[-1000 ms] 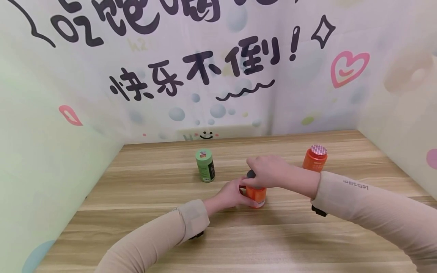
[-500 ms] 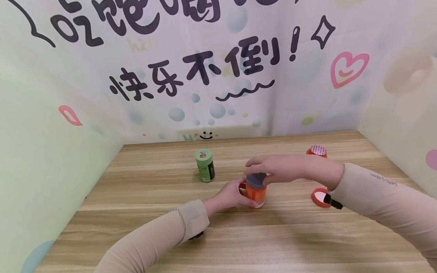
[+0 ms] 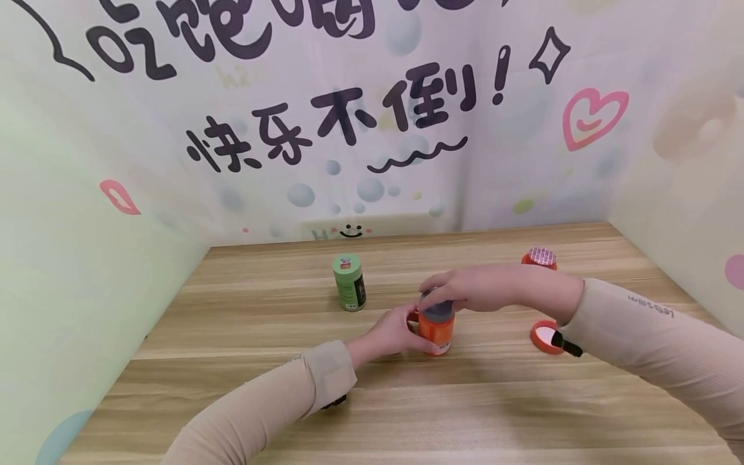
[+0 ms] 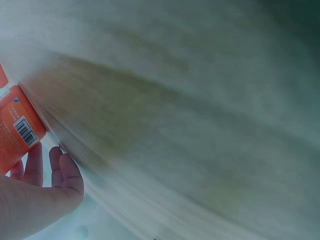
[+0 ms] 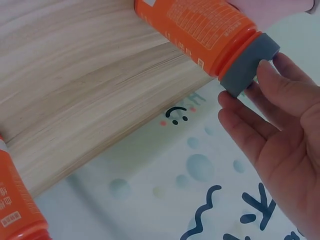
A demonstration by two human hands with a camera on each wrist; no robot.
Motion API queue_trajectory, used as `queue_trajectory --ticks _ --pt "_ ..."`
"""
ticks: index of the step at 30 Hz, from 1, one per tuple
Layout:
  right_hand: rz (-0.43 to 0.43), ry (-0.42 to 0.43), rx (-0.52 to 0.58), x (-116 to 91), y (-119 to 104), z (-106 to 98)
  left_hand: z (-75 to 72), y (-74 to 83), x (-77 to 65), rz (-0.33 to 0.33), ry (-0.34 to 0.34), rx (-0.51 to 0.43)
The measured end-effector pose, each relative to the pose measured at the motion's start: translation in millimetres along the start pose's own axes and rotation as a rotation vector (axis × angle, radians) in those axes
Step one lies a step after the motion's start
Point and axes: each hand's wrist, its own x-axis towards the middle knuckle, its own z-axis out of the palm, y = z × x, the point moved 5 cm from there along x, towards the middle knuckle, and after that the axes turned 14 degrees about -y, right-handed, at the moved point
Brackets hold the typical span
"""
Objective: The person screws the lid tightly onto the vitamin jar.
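An orange bottle (image 3: 437, 332) stands upright on the table under a grey cap (image 3: 440, 312). My left hand (image 3: 400, 332) grips its lower body from the left, and a barcode label on the bottle shows in the left wrist view. From above and the right, my right hand (image 3: 482, 287) holds the grey cap. The right wrist view has the thumb (image 5: 272, 80) against the cap's side and the other fingers around its far edge. The cap sits on the bottle's neck.
Behind the right forearm stands another orange bottle (image 3: 542, 258) with a patterned seal on top. An orange lid (image 3: 543, 337) lies on the table by the right wrist, its white inside facing up. A green bottle (image 3: 350, 284) is at the back left. A printed cloth (image 3: 349, 161) hangs behind.
The right forearm has swung outward, uncovering the orange lid. Half a second ago the right fingers were spread over the cap; now they are closer around it. The left hand has stayed put.
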Motion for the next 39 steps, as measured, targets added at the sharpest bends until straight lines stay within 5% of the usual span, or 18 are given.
queue_trajectory --ticks 14,26,39 --pt "0.211 -0.004 0.062 3.7 4.8 0.9 0.3 2.3 1.0 0.032 -0.004 0.013" --pt "-0.017 0.009 -0.018 -1.7 -2.8 -4.3 0.0 -0.9 1.2 -0.012 0.009 0.003" --pt "0.024 -0.013 -0.042 2.6 -2.8 -2.6 0.4 0.1 0.6 0.008 -0.003 -0.007"
